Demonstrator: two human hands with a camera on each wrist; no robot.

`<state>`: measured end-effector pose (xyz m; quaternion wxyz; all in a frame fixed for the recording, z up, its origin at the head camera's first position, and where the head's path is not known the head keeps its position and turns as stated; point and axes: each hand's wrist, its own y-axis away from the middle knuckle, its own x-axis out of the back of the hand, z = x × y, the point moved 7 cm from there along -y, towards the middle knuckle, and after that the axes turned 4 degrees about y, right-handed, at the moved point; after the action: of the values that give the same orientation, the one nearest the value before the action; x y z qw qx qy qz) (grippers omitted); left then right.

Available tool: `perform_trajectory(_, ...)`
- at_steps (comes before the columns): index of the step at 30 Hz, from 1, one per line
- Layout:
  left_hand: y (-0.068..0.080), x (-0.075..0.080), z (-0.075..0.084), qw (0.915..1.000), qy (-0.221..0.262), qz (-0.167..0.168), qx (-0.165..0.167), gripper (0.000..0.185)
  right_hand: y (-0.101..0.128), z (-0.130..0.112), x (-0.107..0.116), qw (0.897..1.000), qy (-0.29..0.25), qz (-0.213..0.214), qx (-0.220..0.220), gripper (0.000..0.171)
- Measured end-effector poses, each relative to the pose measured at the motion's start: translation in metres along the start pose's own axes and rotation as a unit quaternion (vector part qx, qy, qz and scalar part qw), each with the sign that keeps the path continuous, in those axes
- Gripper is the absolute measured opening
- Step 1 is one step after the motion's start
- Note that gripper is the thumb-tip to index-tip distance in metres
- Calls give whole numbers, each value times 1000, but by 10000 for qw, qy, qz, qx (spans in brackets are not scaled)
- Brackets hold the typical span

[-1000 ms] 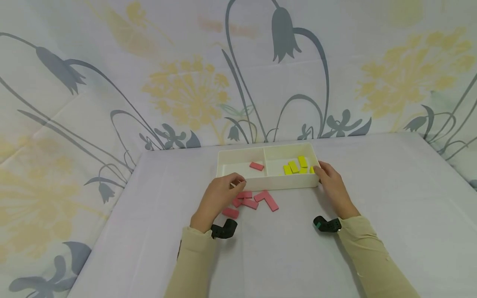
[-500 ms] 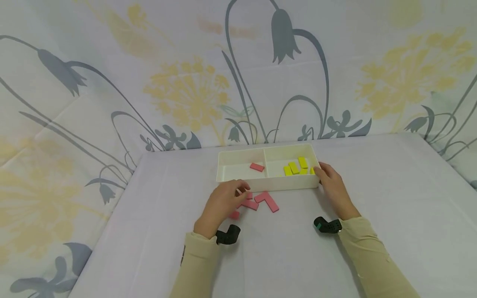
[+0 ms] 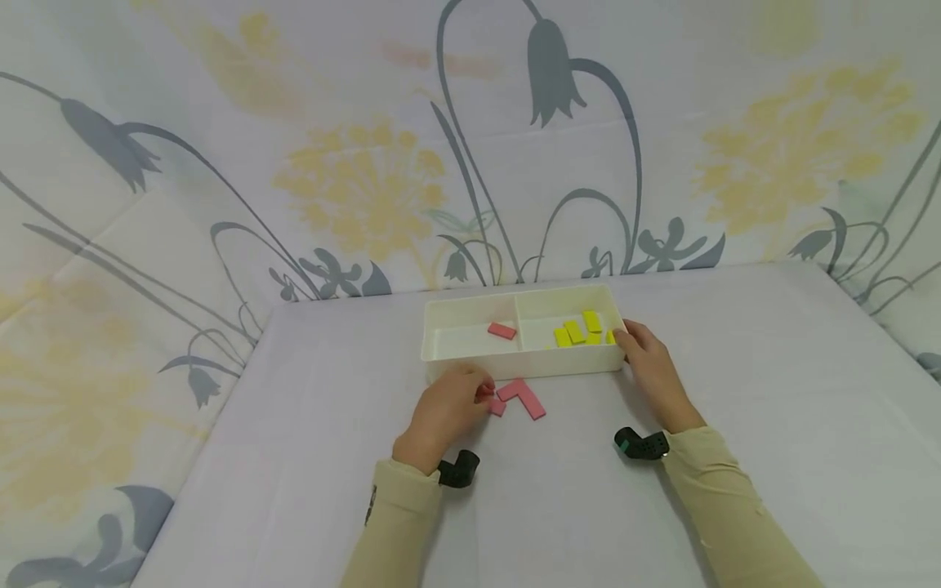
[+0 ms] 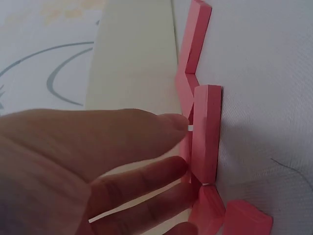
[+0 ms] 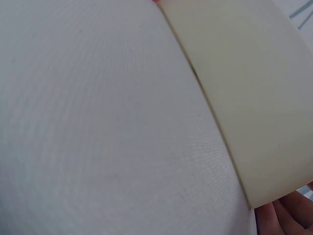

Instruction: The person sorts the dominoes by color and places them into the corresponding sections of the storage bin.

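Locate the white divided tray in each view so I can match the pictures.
Head: white tray, centre, beyond both hands.
Left wrist: its pale wall, upper middle, beside the pink blocks.
Right wrist: its wall, right side.
Shared landmark: the tray's front wall on the white cloth.

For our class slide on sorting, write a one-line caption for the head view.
Left hand reaches pink blocks beside a white tray; right hand holds its corner.

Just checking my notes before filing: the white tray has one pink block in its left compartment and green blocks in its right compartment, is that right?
Not quite: the blocks in the right compartment of the white tray are yellow, as the head view shows. The single pink block in the left compartment is correct.
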<state>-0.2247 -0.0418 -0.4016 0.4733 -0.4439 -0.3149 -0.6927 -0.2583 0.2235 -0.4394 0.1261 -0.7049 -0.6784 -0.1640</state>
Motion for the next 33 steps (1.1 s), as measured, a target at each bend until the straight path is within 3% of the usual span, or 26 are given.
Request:
perform_trajectory(17,1,-4,-3,9993,-360,24,124,17,0,0,1,10000,-24,12,26,65)
perform_trajectory(22,1,-5,-1,9990,-453,56,10,12,0,-1,1,10000,7,17,30,65)
perform_trajectory(27,3,-6,1,9989,-461,-49,2,8,0,0,1,10000,20,0,9,66)
perform_trajectory(33,2,-7,-3,9991,-302,-219,216,13,0,0,1,10000,89,17,39,66)
